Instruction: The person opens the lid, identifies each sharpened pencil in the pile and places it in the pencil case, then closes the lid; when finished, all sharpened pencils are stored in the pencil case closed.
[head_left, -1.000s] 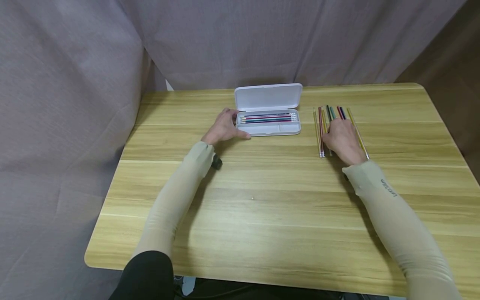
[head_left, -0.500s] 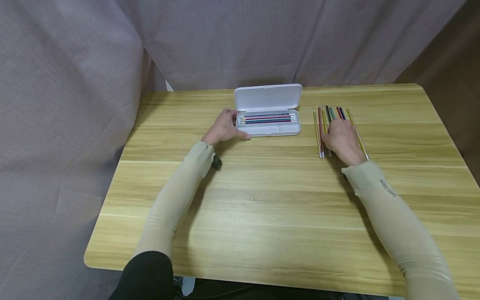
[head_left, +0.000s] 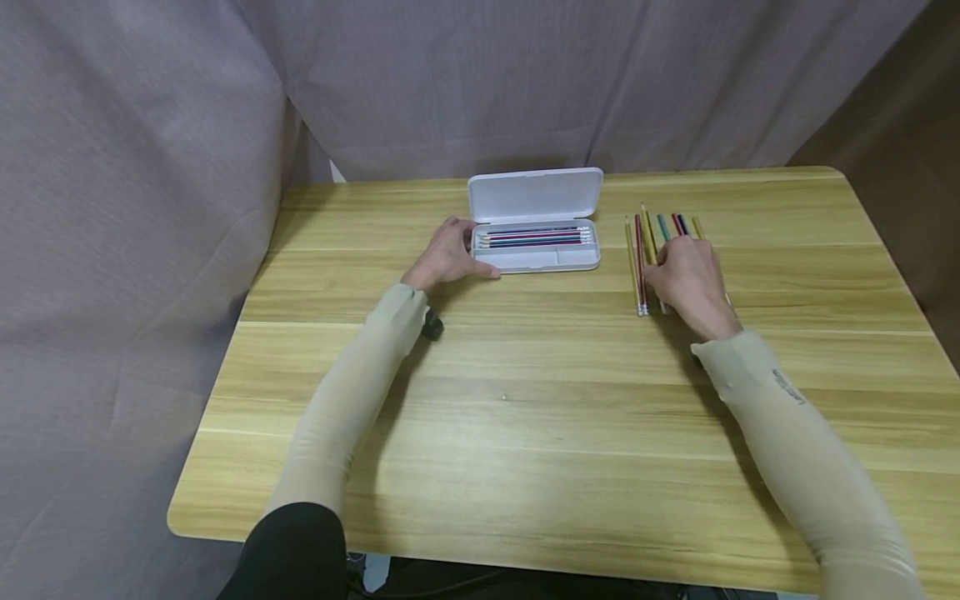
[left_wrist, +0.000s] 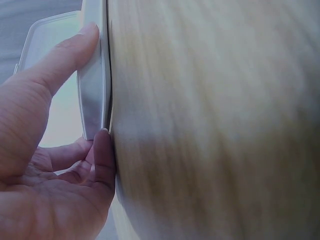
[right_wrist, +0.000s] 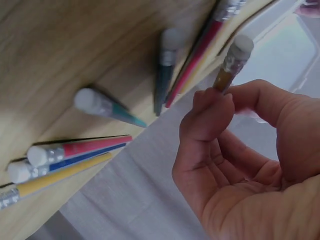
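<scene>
The right hand (head_left: pixel 688 275) pinches one yellow pencil (right_wrist: pixel 226 70) just below its eraser, between thumb and fingertip, the other fingers loosely curled beneath. It sits over the loose pencils (head_left: pixel 651 250), which lie side by side on the wooden table (head_left: pixel 525 400) just right of the white pencil case (head_left: pixel 536 242). Judging by this, the filling is partly done: several pencils (head_left: pixel 534 237) already lie lengthwise in the case's tray, under the raised lid (head_left: pixel 536 194), while roughly seven or eight wait outside and one is just being picked. The right forearm, in a beige sleeve, reaches forward from the near edge with the palm down. The left hand (head_left: pixel 448 254) grips the left end of the case, thumb along its front wall and fingers wrapped round the end, steadying it.
</scene>
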